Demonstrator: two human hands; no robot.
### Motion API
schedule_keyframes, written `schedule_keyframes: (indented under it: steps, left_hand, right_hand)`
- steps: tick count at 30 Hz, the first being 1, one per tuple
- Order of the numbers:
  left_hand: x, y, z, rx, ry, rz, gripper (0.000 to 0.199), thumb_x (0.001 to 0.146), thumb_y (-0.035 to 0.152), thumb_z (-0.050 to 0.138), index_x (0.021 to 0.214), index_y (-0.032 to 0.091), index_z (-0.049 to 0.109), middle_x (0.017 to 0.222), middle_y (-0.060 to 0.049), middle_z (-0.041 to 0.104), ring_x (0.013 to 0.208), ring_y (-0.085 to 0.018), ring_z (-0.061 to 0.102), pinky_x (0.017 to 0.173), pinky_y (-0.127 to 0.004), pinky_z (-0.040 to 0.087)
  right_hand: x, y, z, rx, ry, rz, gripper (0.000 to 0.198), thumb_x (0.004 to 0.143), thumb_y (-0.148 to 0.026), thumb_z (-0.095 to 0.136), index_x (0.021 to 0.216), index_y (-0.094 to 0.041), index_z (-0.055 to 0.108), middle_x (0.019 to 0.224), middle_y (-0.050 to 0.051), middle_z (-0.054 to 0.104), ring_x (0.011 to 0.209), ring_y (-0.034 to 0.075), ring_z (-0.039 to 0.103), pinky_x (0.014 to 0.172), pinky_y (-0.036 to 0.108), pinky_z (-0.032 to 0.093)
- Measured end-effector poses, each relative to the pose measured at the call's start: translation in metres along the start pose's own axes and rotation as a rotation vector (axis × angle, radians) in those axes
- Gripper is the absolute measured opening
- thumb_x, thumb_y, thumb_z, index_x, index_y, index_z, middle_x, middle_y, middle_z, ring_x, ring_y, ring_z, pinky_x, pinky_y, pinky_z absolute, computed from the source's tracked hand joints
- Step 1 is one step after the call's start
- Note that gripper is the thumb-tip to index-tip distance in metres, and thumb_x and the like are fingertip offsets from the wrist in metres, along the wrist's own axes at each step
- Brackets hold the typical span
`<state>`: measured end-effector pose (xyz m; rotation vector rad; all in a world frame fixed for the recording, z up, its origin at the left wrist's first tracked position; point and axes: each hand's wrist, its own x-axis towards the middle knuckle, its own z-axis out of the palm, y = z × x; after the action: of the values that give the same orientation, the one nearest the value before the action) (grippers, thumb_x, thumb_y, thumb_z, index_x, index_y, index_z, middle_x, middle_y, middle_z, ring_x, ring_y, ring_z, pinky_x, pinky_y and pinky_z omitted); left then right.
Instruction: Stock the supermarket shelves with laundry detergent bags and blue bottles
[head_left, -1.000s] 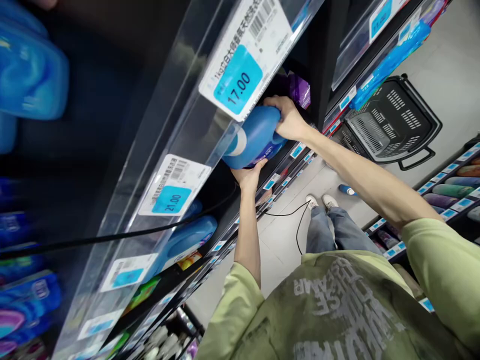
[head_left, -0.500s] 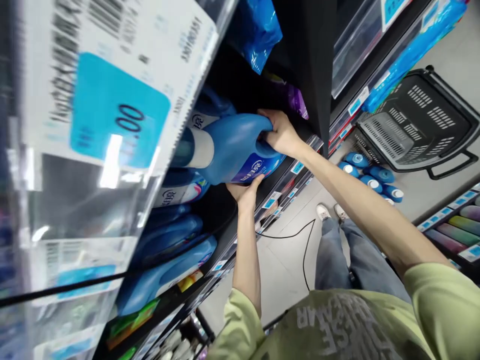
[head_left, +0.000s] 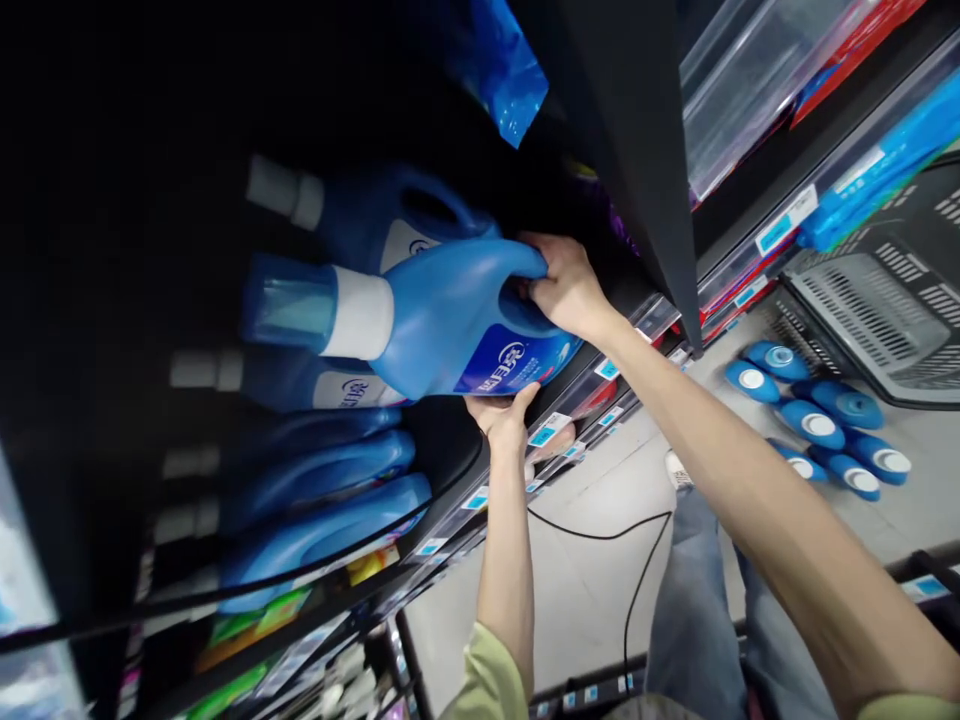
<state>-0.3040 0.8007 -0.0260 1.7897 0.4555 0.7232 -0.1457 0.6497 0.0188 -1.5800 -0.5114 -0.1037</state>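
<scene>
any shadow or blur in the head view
Head view: the black shelf interior sinks into near-black, the pale grey floor is bright; same view, the dark-blue label on the large blue plastic bottle is fairly sharp, white cylindrical caps at picture left blurred.

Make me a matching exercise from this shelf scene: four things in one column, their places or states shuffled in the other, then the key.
Column 1
1. Right hand
2. Shopping basket
3. Left hand
4. Group of bottles

Column 2
A. thumb at the label side of the held detergent bottle, other fingers partly hidden
B. blue, together on the floor
C. wrapped around the handle of the held detergent bottle
D. black and grey, cut off by the picture's right edge

Right pairs: 1-C, 2-D, 3-A, 4-B
</scene>
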Motion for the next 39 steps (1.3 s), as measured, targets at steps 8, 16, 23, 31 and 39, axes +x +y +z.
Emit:
schedule_keyframes:
  steps: [8,16,23,31,39]
  left_hand:
    - [0.002,0.006,0.001,-0.022,0.017,0.031,0.112,0.048,0.071,0.096,0.139,0.023,0.051,0.135,-0.014,0.068,0.133,-0.033,0.063,0.119,-0.047,0.045]
    - [0.002,0.000,0.000,0.032,0.019,0.032,0.109,0.065,0.093,0.069,0.151,0.031,0.045,0.148,-0.012,0.060,0.139,-0.029,0.058,0.119,-0.040,0.044]
    - [0.002,0.000,0.003,-0.008,0.027,-0.002,0.107,0.063,0.091,0.073,0.147,0.028,0.051,0.141,-0.013,0.065,0.139,-0.030,0.059,0.116,-0.038,0.047]
    - [0.003,0.003,0.004,-0.057,-0.016,0.018,0.110,0.061,0.092,0.074,0.146,0.025,0.052,0.133,-0.014,0.070,0.130,-0.030,0.066,0.114,-0.038,0.050]
    - [0.002,0.000,0.001,-0.030,-0.038,0.036,0.104,0.067,0.093,0.068,0.143,0.024,0.052,0.129,-0.013,0.070,0.127,-0.030,0.067,0.114,-0.039,0.049]
  right_hand:
    - [0.001,-0.004,-0.003,0.032,0.007,0.009,0.010,0.081,-0.017,0.056,0.089,-0.024,0.058,0.096,0.005,0.072,0.106,0.029,0.068,0.100,0.044,0.056]
    - [0.005,0.003,0.000,0.084,0.050,-0.048,0.019,0.083,-0.025,0.065,0.073,-0.026,0.049,0.071,0.000,0.062,0.085,0.026,0.068,0.087,0.044,0.060]
    - [0.009,0.011,-0.001,0.141,0.059,-0.042,0.025,0.080,-0.034,0.071,0.067,-0.028,0.050,0.067,0.003,0.064,0.071,0.024,0.063,0.072,0.045,0.058]
    - [0.008,0.010,-0.001,0.151,0.088,-0.052,0.030,0.079,-0.038,0.072,0.060,-0.029,0.051,0.065,0.007,0.065,0.060,0.023,0.063,0.059,0.046,0.051]
    - [0.000,0.003,0.002,0.111,0.274,-0.120,0.021,0.072,-0.029,0.067,0.057,-0.029,0.053,0.062,0.007,0.068,0.057,0.024,0.064,0.057,0.045,0.047]
